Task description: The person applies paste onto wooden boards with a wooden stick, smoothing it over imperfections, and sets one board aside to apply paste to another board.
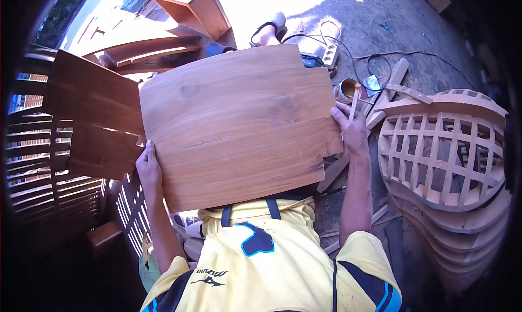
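A broad brown wooden board (239,127) with visible grain is held up in front of my body. Its right edge has a step near the top and a notch near the lower corner. My left hand (148,168) is closed round the board's left edge. At the right edge, my right hand (350,128) grips the board, and a thin light stick (355,102) rises from between its fingers. The fingers behind the board are hidden.
Slatted wood and a dark panel (98,116) stand at the left. Curved lattice frames (443,154) are stacked at the right. A tin (348,89), a power strip (329,56), cables and wood strips lie beyond the board, near a person's foot (278,21).
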Tool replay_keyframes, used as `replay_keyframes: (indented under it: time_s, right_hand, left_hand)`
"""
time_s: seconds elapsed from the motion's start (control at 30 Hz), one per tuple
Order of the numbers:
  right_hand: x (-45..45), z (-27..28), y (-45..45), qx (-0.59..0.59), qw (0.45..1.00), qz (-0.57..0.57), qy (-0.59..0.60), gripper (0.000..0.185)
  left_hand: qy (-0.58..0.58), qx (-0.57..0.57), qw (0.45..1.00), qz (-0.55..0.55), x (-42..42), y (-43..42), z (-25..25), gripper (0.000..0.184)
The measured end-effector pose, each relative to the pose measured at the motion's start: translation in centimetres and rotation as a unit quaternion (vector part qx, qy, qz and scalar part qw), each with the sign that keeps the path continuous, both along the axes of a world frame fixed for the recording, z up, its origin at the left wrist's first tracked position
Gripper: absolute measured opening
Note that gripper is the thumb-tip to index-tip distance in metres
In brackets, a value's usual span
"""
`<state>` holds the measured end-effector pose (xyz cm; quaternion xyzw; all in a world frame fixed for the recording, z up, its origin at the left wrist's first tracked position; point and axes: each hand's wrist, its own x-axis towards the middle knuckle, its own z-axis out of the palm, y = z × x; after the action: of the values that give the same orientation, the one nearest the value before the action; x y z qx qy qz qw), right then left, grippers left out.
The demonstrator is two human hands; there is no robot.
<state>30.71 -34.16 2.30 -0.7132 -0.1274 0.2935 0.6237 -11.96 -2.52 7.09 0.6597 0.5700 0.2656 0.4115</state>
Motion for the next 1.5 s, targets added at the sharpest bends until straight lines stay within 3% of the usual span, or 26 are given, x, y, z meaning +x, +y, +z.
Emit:
replay_keyframes:
  time_s: [0.07,0.13,0.17,0.23,0.27,0.3,0.33,0.43,0.5,0.53,0.57,0.6,0.67,0.73,0.9,0.97,1.07,1.2,1.27,1.5]
  right_hand:
    - [-0.3,-1.7,-0.4,-0.022,0.999,-0.005,-0.029,0.038]
    - [-0.5,-2.3,-0.5,-0.045,0.998,0.007,-0.050,0.039]
    - [-0.7,-1.8,-0.6,-0.074,0.996,0.016,-0.053,0.038]
    - [-0.3,-0.8,-1.2,-0.188,0.978,0.039,-0.088,0.038]
    - [0.0,-0.4,-1.4,-0.194,0.976,0.041,-0.084,0.038]
    - [0.3,0.1,-1.5,-0.203,0.965,0.022,-0.168,0.040]
    - [0.7,0.8,-1.5,-0.206,0.945,0.001,-0.253,0.043]
    - [0.2,2.8,-2.1,-0.300,0.915,0.029,-0.270,0.042]
    - [-0.2,4.0,-2.9,-0.336,0.897,0.026,-0.285,0.039]
    - [-0.6,4.9,-3.0,-0.247,0.910,0.030,-0.332,0.038]
    - [-1.4,5.2,-3.2,-0.155,0.914,0.032,-0.374,0.038]
    - [-2.3,5.2,-3.3,-0.157,0.915,0.035,-0.370,0.038]
    - [-4.0,5.2,-2.7,-0.180,0.913,0.109,-0.350,0.044]
    - [-6.0,4.6,-0.7,-0.202,0.902,0.149,-0.351,0.045]
    - [-7.6,4.0,3.6,-0.241,0.871,0.183,-0.388,0.046]
    - [-7.4,4.5,4.2,-0.316,0.818,0.230,-0.421,0.044]
    - [-7.0,6.6,3.5,-0.368,0.793,0.276,-0.400,0.042]
    - [-6.8,7.4,4.9,-0.349,0.810,0.254,-0.397,0.042]
    - [-7.0,6.6,5.6,-0.381,0.778,0.268,-0.421,0.040]
    - [-6.4,8.2,4.0,-0.377,0.780,0.272,-0.419,0.038]
  left_hand:
    - [0.190,0.079,0.979,0.009,0.5,-1.3,0.5,0.042]
    - [0.211,0.235,0.949,0.018,1.4,-2.7,0.8,0.035]
    - [0.216,0.224,0.950,0.006,2.5,-2.9,1.1,0.035]
    - [0.164,0.299,0.931,-0.131,6.5,-3.8,2.1,0.049]
    - [0.193,0.293,0.911,-0.219,9.1,-5.3,1.7,0.058]
    - [0.218,0.285,0.882,-0.306,12.1,-7.2,1.3,0.069]
    - [0.219,0.264,0.846,-0.408,14.6,-9.1,0.1,0.078]
    - [0.159,0.211,0.695,-0.669,20.6,-14.5,-2.4,0.080]
    - [0.182,0.258,0.697,-0.643,23.2,-11.7,-3.2,0.079]
    - [0.210,0.305,0.694,-0.617,24.6,-9.2,-3.6,0.078]
    - [0.253,0.360,0.725,-0.530,25.5,-4.7,-3.5,0.075]
    - [0.285,0.396,0.759,-0.431,25.9,0.1,-3.3,0.072]
    - [0.356,0.356,0.814,-0.291,24.4,11.1,-4.5,0.062]
    - [0.201,0.181,0.911,-0.312,21.9,15.1,-2.8,0.059]
    - [0.236,0.202,0.893,-0.325,18.9,14.5,-3.3,0.061]
    - [0.180,0.208,0.913,-0.302,18.8,13.8,-4.0,0.065]
    - [0.224,0.185,0.911,-0.292,19.3,13.0,-3.2,0.066]
    - [0.211,0.201,0.913,-0.287,19.2,13.6,-4.0,0.067]
    - [0.204,0.200,0.912,-0.293,19.0,13.6,-4.4,0.068]
    - [0.248,0.181,0.909,-0.282,18.7,13.4,-4.0,0.066]
